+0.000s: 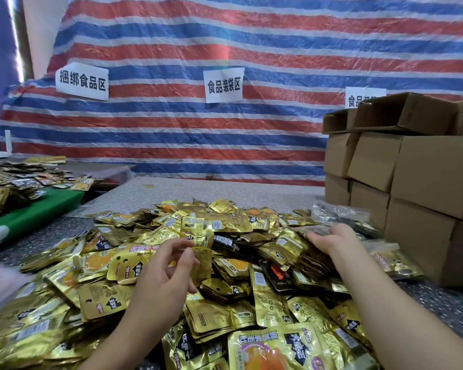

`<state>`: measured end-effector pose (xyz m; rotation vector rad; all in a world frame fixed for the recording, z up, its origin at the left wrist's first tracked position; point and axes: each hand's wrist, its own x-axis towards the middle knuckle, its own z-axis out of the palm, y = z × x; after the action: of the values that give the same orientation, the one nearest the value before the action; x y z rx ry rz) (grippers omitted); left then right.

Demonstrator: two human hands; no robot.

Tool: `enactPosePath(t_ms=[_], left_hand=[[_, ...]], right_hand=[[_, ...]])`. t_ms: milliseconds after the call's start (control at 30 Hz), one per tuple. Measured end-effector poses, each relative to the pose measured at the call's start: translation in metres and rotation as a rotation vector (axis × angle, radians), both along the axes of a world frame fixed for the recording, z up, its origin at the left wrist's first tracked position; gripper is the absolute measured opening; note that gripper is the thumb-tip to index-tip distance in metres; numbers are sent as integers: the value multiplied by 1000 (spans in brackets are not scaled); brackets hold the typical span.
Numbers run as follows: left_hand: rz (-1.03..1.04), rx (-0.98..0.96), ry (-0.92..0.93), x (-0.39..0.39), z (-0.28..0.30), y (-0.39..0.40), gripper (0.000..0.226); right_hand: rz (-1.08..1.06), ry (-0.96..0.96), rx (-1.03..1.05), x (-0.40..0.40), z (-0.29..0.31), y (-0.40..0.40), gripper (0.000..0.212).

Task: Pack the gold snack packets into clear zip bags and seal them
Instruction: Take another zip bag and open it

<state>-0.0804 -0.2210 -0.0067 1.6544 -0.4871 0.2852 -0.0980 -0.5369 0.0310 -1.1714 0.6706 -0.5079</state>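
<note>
A big heap of gold snack packets (233, 265) covers the table in front of me. My left hand (166, 273) hovers over the middle of the heap, thumb and forefinger pinching the edge of a thin clear zip bag (201, 244) that stands upright; the packets behind show through it. My right hand (329, 241) reaches to the heap's right side, its fingers curled down onto the packets beside a loose pile of clear zip bags (342, 214). The fingertips are hidden, so what the right hand holds is unclear.
Stacked cardboard boxes (412, 182) stand close on the right, the top ones open. A green-covered table (38, 209) with more packets lies to the left. A striped tarp with paper signs (223, 85) hangs behind. Bare speckled tabletop (198, 190) shows beyond the heap.
</note>
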Motion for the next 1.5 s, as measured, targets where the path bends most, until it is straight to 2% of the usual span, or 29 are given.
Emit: enactPosePath(t_ms=[67, 100, 167, 233, 267, 433, 600, 700, 800, 867, 900, 1033, 1167, 1333, 1500], left_hand=[[6, 2, -6, -1, 1, -1, 12], [6, 9, -10, -1, 1, -1, 12], [6, 38, -28, -1, 1, -1, 12], [12, 74, -47, -1, 0, 0, 13], [17, 91, -55, -1, 0, 1, 14], [50, 156, -93, 1, -4, 4, 16], [84, 207, -153, 6, -8, 8, 16], [91, 245, -200, 5, -8, 9, 32], [59, 277, -156, 2, 0, 13, 70], [132, 350, -140, 4, 5, 20, 87], [202, 395, -167, 6, 8, 25, 84], [430, 516, -278, 25, 16, 56, 50], [633, 722, -248, 60, 17, 110, 27], [869, 1015, -23, 90, 2, 188, 26], [858, 1221, 303, 97, -18, 237, 32]], right_hand=[[-3, 3, -135, 0, 5, 1, 24], [-8, -62, 28, 5, 11, 1, 26], [49, -294, 391, 6, 18, 6, 45], [107, -392, 580, 11, 30, 11, 47], [145, -354, 525, 10, 33, 17, 42], [229, -111, -50, -2, 27, 47, 18], [305, -24, -403, -11, 15, 86, 18], [361, -30, -560, -17, 6, 110, 20], [396, -47, -635, -19, 2, 128, 21], [405, -58, -659, -22, 0, 136, 22], [405, -67, -669, -24, -1, 138, 22], [364, -80, -706, -30, -5, 144, 25], [346, -84, -722, -33, -13, 149, 28], [376, -98, -765, -35, -25, 155, 29], [377, -108, -788, -35, -31, 155, 28]])
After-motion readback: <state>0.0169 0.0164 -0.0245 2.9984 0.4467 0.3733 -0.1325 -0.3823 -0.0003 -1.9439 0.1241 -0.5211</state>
